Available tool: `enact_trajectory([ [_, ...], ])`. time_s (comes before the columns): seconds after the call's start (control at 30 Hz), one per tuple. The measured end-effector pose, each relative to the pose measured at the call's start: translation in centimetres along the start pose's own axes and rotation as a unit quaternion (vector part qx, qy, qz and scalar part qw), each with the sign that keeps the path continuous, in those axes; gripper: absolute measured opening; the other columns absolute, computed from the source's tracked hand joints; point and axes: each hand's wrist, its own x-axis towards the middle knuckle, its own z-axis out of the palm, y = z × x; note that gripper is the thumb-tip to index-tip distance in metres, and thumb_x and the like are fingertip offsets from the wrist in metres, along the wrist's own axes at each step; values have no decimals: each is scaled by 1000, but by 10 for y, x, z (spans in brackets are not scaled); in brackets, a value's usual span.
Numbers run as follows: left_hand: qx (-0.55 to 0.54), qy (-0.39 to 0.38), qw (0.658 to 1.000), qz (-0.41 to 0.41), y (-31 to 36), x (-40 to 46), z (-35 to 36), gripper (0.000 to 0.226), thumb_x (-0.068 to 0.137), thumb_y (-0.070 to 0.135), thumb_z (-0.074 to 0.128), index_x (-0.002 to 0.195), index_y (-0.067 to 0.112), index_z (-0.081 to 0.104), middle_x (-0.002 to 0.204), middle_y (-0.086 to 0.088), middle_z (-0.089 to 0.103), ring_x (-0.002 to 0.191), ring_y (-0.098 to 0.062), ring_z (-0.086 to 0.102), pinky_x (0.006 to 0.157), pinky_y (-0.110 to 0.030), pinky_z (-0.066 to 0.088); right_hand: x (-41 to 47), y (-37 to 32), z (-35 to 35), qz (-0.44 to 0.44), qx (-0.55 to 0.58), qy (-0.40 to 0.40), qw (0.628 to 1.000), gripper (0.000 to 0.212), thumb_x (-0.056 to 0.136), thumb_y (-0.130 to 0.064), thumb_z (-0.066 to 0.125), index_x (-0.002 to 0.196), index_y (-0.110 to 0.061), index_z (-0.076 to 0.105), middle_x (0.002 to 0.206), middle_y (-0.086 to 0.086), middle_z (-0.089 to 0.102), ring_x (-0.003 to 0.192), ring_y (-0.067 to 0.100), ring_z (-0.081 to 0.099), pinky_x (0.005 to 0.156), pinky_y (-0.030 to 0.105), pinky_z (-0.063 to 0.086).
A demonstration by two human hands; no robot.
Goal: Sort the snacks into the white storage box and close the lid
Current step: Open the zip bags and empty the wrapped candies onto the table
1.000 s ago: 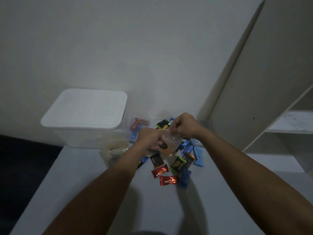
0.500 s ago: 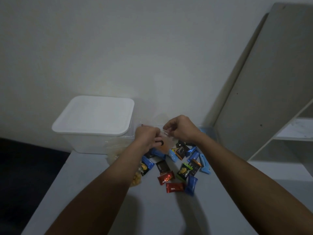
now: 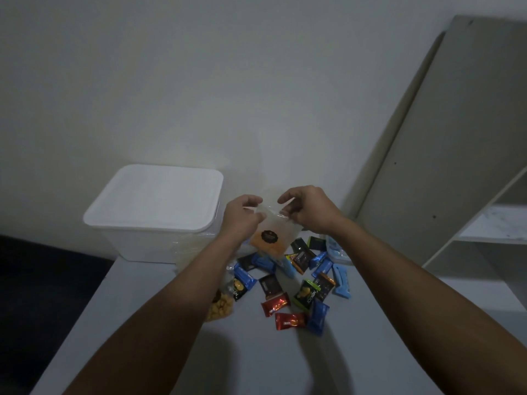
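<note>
Lifted higher now: bag (image 3: pixel 269 238) pinched at top by both hands (image 3: pixel 242 215) (image 3: pixel 309 210). Box (image 3: pixel 159 212) lid on, needs opening next.

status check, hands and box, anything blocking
Left hand and right hand both pinch clear snack bag. White box lid on. Snacks loose on table.

Dim room: plain white wall (image 3: pixel 199 81), white shelving (image 3: pixel 484 223) at right.

clear plastic pouch (image 3: pixel 272 235), glossy foil wrappers (image 3: pixel 276 303)
</note>
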Motion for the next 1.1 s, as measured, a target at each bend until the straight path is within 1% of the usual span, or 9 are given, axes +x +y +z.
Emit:
enact_trajectory([
  [0.1,8,46,999,5,6,0,3,37,74,21,77,107,19,60,107,-1,60,97,-19,58,87,-35,51,-1,-2,1,-47,-41,51,997,48,83,13,58,124,-12,61,96,10,74,86,17,71,70,32,61],
  [0.23,-43,50,996,-51,10,-5,7,39,70,44,77,81,18,51,81,-4,58,80,-25,62,69,-39,54,-3,-5,11,-74,-51,107,990,52,85,9,58,132,-13,54,96,11,74,89,19,70,81,37,59],
  [0.37,-44,41,995,-76,11,-7,6,20,77,17,73,68,10,56,69,-11,63,74,-32,67,71,-44,60,-3,-5,14,-59,-20,136,989,52,86,7,58,133,-14,53,94,9,74,86,20,69,77,42,59],
  [0.5,-41,25,997,-67,12,-11,7,20,70,0,64,59,11,52,59,-9,56,63,-23,60,73,-50,57,-3,-6,15,-66,-29,181,981,51,85,7,56,133,-11,53,97,12,74,90,24,69,80,42,59],
  [0.63,-58,13,996,-61,16,-11,6,18,72,8,67,63,12,52,65,-10,56,66,-24,60,70,-42,55,-1,-5,14,-64,-31,188,980,52,85,7,56,133,-12,54,99,11,74,93,22,69,84,41,58],
  [0.73,-83,43,995,-46,15,-9,2,12,75,20,64,79,12,57,80,-9,59,74,-25,59,75,-44,53,-2,-4,11,-65,-22,178,982,50,86,7,56,133,-12,54,100,10,74,94,20,69,84,39,58],
  [0.87,-80,35,996,-1,14,-7,-4,32,81,0,60,109,13,62,107,-4,61,93,-21,60,80,-38,54,0,-3,4,-48,13,159,986,53,85,11,56,131,-15,55,95,7,73,89,15,69,81,33,59],
  [1.0,-74,36,996,40,15,-7,-8,11,82,6,71,93,8,72,86,-2,70,77,-11,63,72,-26,53,2,-4,-2,-55,43,130,989,50,86,10,58,128,-17,57,91,3,74,82,5,69,76,19,58],
  [1.1,-95,55,993,39,16,-7,-10,5,81,8,73,86,7,72,76,0,69,62,-9,59,66,-26,50,1,-7,-5,-61,80,128,987,40,88,-4,64,126,-16,58,90,0,74,83,6,70,79,20,56],
])
